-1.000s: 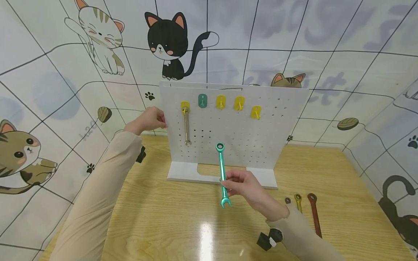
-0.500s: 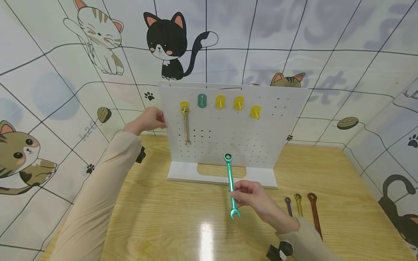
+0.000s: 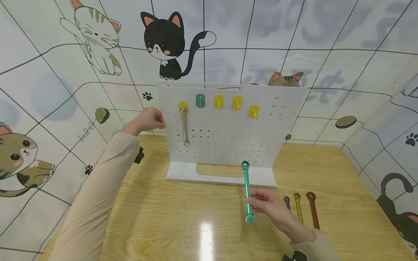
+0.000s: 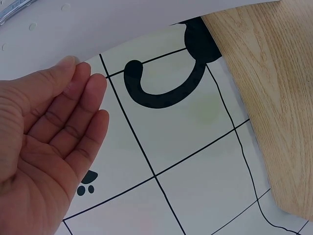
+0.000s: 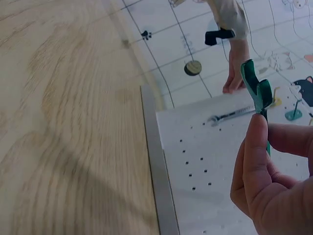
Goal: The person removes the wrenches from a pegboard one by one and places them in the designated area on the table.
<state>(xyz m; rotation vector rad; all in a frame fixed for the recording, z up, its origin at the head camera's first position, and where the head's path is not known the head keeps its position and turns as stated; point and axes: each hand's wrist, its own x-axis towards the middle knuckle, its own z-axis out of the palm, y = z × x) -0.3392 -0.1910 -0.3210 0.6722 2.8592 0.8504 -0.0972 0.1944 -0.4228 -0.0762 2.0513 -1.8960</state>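
Note:
My right hand [image 3: 271, 206] pinches a shiny green ratchet wrench [image 3: 247, 188] by its shank, over the table in front of the white pegboard [image 3: 241, 134]. The ring end points up and the open end down. In the right wrist view, the green wrench [image 5: 259, 90] shows end-on between thumb and fingers. My left hand [image 3: 147, 119] holds the pegboard's left edge, its thumb and fingertips meeting there in the left wrist view. A silver wrench [image 3: 185, 128] hangs from the leftmost yellow hook [image 3: 183, 106]. Right of it is a green hook [image 3: 200, 100] with nothing on it.
Further yellow hooks [image 3: 218, 102] line the board's upper part. On the wooden table [image 3: 156, 217], right of my right hand, lie a purple wrench [image 3: 287, 201], a yellow wrench [image 3: 298, 206] and a red wrench [image 3: 312, 208]. The board's white base [image 3: 183, 171] stands on the table.
My right hand has moved right and down with the green wrench, away from the board's middle. The left hand has stayed at the board's edge.

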